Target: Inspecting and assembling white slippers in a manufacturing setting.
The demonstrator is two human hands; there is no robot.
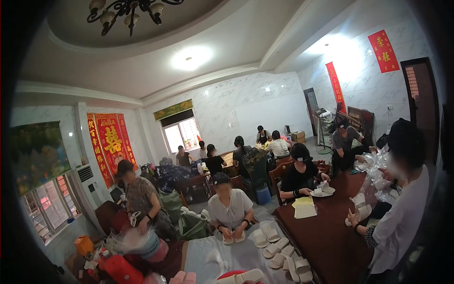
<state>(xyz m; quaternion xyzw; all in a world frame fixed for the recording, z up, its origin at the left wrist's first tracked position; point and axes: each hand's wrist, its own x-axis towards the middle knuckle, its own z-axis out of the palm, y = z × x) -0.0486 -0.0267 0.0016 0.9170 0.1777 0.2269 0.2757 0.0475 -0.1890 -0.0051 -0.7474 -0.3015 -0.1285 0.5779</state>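
Neither of my hands shows clearly; a small pinkish patch at the lower edge is too cut off to make out. Just above that patch lie cream slippers (249, 275), partly over a red basin (230, 273). Pink slippers (183, 278) sit to their left on a table covered with clear plastic (196, 253). Several pairs of cream slippers (279, 247) are lined up along this table's right side. Across from me, a person in a white top (230, 207) holds a pale slipper pair (234, 238) in both hands.
On the right, people handle slippers and clear bags (376, 165) at a dark red table (326, 232), which also bears yellow sheets (304, 208) and scissors (355, 171). A standing person (142, 199) is at left, near a red container (122, 270). More people sit farther back.
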